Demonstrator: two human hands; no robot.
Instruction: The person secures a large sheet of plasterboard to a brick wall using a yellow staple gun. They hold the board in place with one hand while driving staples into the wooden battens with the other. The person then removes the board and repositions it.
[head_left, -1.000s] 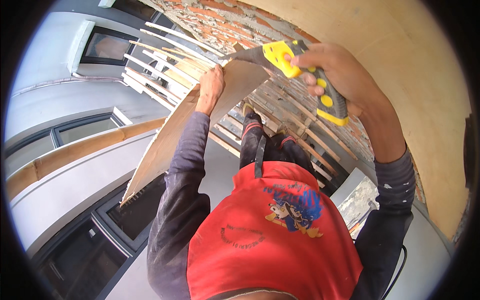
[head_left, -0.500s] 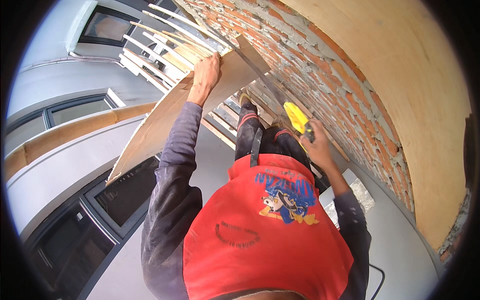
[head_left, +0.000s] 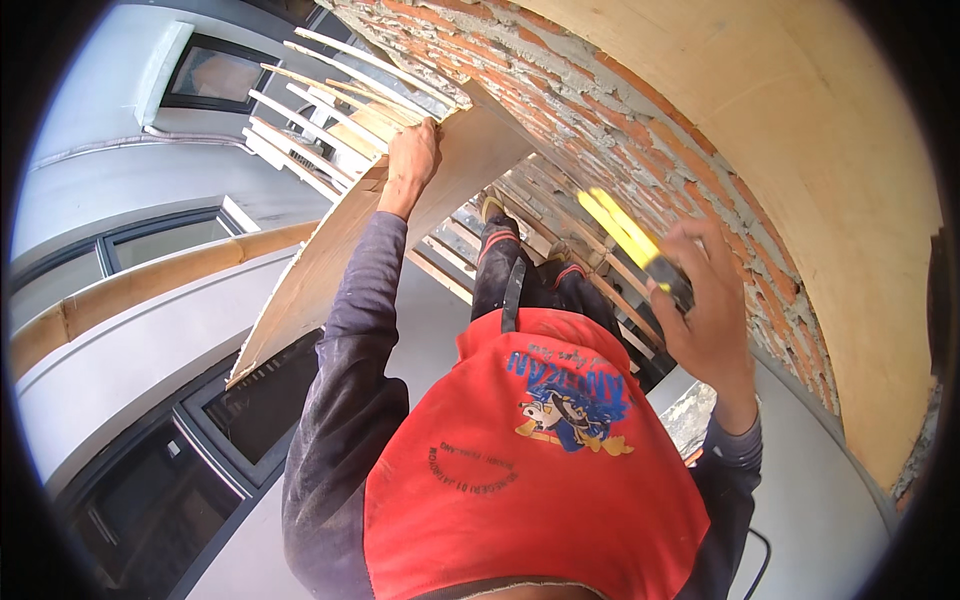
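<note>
My left hand (head_left: 413, 160) is closed over the far edge of a plywood board (head_left: 340, 250), its fingers curled on the rim. The board is tilted in front of me, over the slats. In my right hand (head_left: 710, 305) is a handsaw (head_left: 622, 230) with a yellow and black handle, blurred by motion. Its thin blade points away from me toward the board's far right corner, and is hard to make out against the bricks. Whether the teeth touch the wood I cannot tell.
A rough brick wall (head_left: 660, 130) rises on the right, with a large wooden panel (head_left: 840, 200) beside it. Several timber slats (head_left: 440, 265) lie under my feet. More thin wooden strips (head_left: 330, 120) stick out beyond the board. A bamboo pole (head_left: 150, 290) and windows are at left.
My right hand has pulled the handsaw back toward me and to the right. The left hand still grips the board, which has shifted slightly toward me.
</note>
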